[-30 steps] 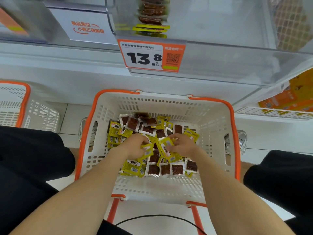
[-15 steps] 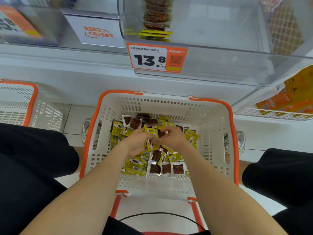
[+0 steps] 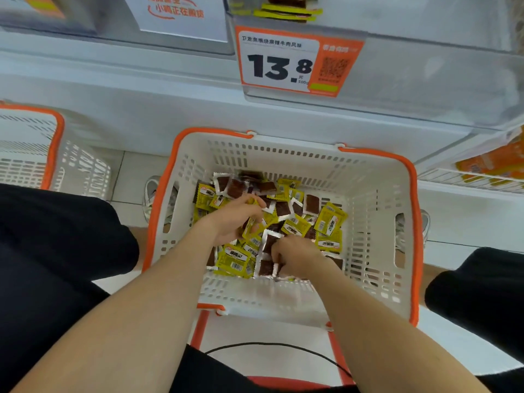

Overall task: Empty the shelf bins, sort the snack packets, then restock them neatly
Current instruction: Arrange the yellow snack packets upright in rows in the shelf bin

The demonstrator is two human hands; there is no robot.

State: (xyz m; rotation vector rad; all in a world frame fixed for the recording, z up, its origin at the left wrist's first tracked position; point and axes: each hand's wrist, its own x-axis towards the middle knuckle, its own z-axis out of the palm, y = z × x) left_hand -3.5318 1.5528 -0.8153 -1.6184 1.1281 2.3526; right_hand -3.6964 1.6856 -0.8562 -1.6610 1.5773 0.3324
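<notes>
Nearest, black cable (image 3: 272, 345): loops across the floor by the person's lap, out of play.
Left hand (image 3: 232, 219): deep in the basket, fingers curled round a small bunch of yellow packets (image 3: 330, 219), gripping them above the pile.
Right hand (image 3: 295, 258): knuckles up at the near edge of the pile, fingers tucked down and pinching one of the brown packets (image 3: 312, 204) by its silver border.
Snack packets (image 3: 295, 226): all loose on the basket floor, yellow and brown mixed, some face down.
Step in hand: sorting, by the look of it. The packets are out of the bin and both hands are picking through them by kind.
Next move: likely calls for squaring the gathered yellow ones into a stack, faces one way, before lifting them to the shelf.
Packet print: bold black Chinese characters and a barcode on the yellow; too small to read.
Basket (image 3: 414, 222): white slotted walls, orange rim, on the floor between the knees.
Second basket (image 3: 55, 143): same make, off to the left.
Price tag (image 3: 283, 63): reads 13.8, with 元 and 500g small beside it, a QR code on orange, and a line of Chinese above.
Sign (image 3: 175, 12): orange Chinese writing, top cropped.
Shelf bin (image 3: 425, 66): clear-fronted, a short stack of the same packets at its left end, the rest bare.
</notes>
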